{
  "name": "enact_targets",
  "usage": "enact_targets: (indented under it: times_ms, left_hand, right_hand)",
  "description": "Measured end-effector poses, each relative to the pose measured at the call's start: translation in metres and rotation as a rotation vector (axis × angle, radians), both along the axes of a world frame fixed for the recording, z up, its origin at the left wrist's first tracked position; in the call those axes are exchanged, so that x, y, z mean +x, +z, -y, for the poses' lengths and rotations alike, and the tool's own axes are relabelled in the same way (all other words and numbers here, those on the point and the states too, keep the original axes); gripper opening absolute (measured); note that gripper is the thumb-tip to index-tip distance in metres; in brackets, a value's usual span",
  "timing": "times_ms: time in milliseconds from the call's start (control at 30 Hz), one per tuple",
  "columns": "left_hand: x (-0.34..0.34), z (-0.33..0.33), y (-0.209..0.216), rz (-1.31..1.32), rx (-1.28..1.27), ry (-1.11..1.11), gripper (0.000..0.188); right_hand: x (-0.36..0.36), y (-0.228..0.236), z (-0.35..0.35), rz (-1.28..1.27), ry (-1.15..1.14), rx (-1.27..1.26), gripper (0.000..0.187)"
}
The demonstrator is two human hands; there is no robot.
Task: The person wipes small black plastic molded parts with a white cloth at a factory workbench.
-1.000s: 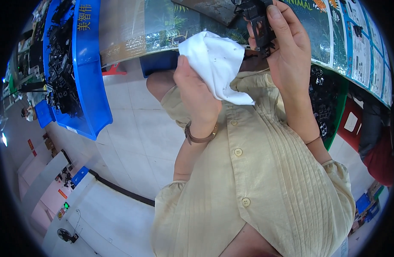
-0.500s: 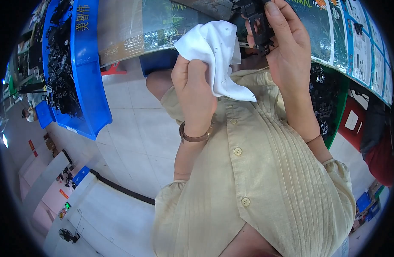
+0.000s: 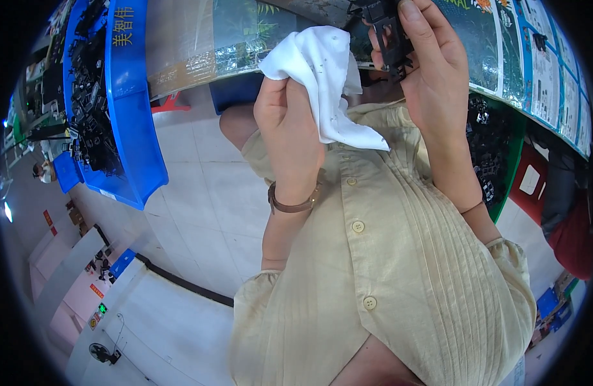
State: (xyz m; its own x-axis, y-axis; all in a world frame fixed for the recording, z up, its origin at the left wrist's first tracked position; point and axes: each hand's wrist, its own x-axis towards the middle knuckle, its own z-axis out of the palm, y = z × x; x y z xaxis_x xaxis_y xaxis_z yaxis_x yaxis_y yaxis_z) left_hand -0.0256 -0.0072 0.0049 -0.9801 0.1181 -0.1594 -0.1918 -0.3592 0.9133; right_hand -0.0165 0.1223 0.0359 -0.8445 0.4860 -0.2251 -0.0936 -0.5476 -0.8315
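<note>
My left hand (image 3: 289, 132) is closed on a white cloth (image 3: 329, 83), marked with small dark specks, that drapes over the fingers and hangs down to a point on the right. Between the thumb and fingers of my right hand (image 3: 436, 71) is a black plastic frame-like part (image 3: 390, 42), held upright near the top edge of the view. A gap separates the cloth from the black part. The cloth hides some of my left fingertips.
A blue bin (image 3: 132, 122) full of small black parts (image 3: 90, 122) stands at the left. The covered table edge (image 3: 200, 71) runs across the top. Below it at the right sits a green bin (image 3: 515, 154) with more black parts, beside a red crate (image 3: 529, 177).
My left hand and the cloth have shifted slightly up and to the left, and the cloth's folds have changed. My right hand and the black part have hardly moved.
</note>
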Motion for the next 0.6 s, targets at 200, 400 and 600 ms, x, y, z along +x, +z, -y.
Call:
enact_targets:
  times_ms: [200, 400, 600]
  left_hand:
    - [-0.0030, 0.0022, 0.0018, 0.013, -0.031, -0.049, 0.022]
    - [-0.0056, 0.0000, 0.0028, -0.026, -0.020, -0.107, 0.028]
    - [-0.0075, -0.0029, 0.0052, -0.039, -0.013, -0.135, 0.028]
  right_hand:
    - [0.0011, 0.0011, -0.0005, -0.004, 0.011, 0.006, 0.015]
    - [0.0044, -0.0003, -0.0004, 0.006, 0.009, -0.006, 0.014]
    - [0.0041, -0.0004, -0.0013, 0.007, 0.026, 0.022, 0.015]
